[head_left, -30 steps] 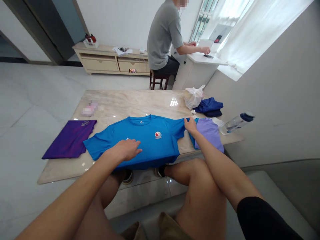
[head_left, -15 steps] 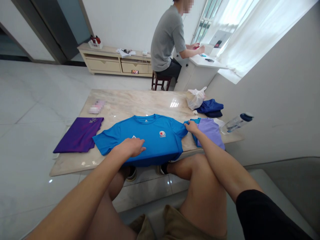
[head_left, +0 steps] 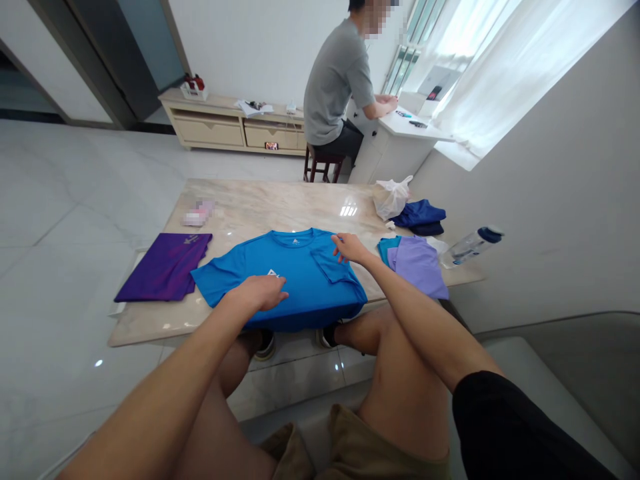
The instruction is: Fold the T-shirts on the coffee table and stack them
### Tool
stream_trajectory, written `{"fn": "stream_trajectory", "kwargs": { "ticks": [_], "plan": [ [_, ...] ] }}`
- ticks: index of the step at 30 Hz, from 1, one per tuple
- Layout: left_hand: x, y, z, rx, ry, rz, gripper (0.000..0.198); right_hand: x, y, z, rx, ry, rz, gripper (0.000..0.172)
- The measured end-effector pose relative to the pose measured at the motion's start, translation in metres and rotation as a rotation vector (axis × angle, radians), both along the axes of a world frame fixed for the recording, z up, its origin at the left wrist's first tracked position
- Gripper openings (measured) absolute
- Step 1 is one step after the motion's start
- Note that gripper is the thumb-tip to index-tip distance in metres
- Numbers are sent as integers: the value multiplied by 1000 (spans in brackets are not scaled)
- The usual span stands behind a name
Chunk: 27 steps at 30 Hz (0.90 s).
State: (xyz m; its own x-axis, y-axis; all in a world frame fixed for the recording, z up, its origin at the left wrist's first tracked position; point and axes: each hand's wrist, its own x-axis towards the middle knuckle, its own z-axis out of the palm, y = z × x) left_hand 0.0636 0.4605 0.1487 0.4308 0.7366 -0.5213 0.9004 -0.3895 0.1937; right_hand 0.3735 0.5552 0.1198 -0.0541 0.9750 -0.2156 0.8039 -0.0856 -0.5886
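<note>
A blue T-shirt lies chest up on the near part of the table, its lower part hanging over the front edge. The sleeve on the right is folded inward over the chest. Just at that fold is my right hand, fingers apart and bent down by the cloth; whether they press on it I cannot tell. My left hand rests palm down on the shirt's front with fingers stretched out, partly covering a white print. The other sleeve is spread out to the left.
A folded purple garment lies left on the marble-look table. Lilac and teal clothes, a bottle, a white plastic bag and dark blue cloth are right. Beyond, a person sits at a white cabinet.
My right hand has moved left, bringing the right-side sleeve inward onto the chest, and its pinch has opened. My left hand stays about in place. The seated person's hands have come lower.
</note>
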Motion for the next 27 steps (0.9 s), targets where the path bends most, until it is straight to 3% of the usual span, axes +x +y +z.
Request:
{"fn": "stream_trajectory", "kwargs": {
  "ticks": [6,10,14,17,19,23,27],
  "plan": [
    [-14,10,-5,-16,47,26,63,37,6,-1,28,77,-221,17],
    [-41,30,-15,33,52,100,58,58,5,-6,-2,65,-259,14],
    [-85,47,-26,130,117,341,43,62,-1,-5,-54,63,-212,13],
    [-116,43,-31,180,125,593,36,56,-5,-3,-49,62,-137,13],
    [-131,36,-35,206,128,724,43,52,-6,-4,-22,17,-50,15],
    [-146,28,-49,242,153,887,62,42,-9,-1,24,-77,47,20],
    [-151,31,-62,232,163,971,58,39,-17,10,50,-59,17,20]
  ]
}}
